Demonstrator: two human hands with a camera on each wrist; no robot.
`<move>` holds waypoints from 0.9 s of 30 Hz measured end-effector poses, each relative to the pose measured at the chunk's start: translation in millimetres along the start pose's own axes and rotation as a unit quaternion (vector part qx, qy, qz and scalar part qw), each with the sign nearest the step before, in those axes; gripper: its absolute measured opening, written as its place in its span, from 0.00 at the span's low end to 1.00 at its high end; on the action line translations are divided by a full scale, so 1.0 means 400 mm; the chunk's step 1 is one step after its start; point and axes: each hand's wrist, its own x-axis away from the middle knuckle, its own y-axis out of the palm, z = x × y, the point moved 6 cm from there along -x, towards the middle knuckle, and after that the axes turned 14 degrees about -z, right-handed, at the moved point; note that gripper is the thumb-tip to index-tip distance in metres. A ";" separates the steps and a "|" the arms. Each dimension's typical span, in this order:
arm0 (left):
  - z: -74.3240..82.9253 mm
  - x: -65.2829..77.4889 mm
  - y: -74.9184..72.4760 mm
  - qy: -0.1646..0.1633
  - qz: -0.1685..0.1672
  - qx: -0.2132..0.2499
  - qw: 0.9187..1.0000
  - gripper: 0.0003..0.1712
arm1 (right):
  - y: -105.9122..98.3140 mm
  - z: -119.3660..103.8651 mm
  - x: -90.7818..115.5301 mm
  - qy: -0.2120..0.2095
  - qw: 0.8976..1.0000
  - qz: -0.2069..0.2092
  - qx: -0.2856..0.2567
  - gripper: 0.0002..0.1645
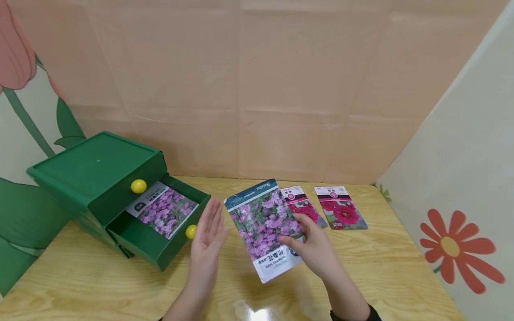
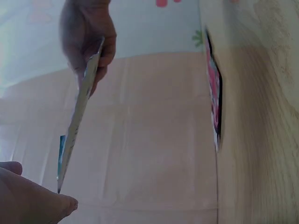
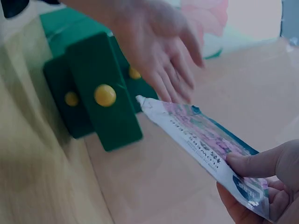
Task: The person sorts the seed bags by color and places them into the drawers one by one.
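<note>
My right hand (image 1: 315, 249) pinches a flower seed packet (image 1: 263, 218) by its right edge, thumb on the printed face and fingers behind. The packet shows purple blossoms, with a teal band at its far end and a white band near me; it is held tilted above the table. In the right wrist view the thumb (image 3: 257, 163) lies across its face. My left hand (image 1: 206, 243) has its fingers straight, palm turned toward the packet, and holds nothing. It is beside the yellow knob (image 1: 191, 231) of a pulled-out green drawer (image 1: 160, 254). Another purple-flowered seed packet (image 1: 170, 214) lies inside the drawer.
The green drawer cabinet (image 1: 96, 167) stands at the left, its upper drawer closed with a yellow knob (image 1: 138, 186). Two magenta-flowered seed packets lie at the back right: one (image 1: 341, 211) fully visible, the other (image 1: 303, 207) partly covered by the held packet. Walls border the wooden table (image 1: 389, 276).
</note>
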 end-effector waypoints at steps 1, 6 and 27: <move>-0.009 -0.003 0.001 -0.014 0.001 0.004 1.000 0.39 | 0.008 -0.001 0.001 -0.001 1.000 -0.004 -0.012 0.30; -0.049 -0.010 0.006 -0.075 0.001 0.042 0.996 0.42 | 0.046 -0.003 0.002 -0.016 0.998 -0.034 -0.052 0.31; -0.082 0.002 0.014 -0.146 0.016 0.096 0.985 0.28 | 0.062 -0.004 -0.003 -0.032 0.997 -0.048 -0.042 0.31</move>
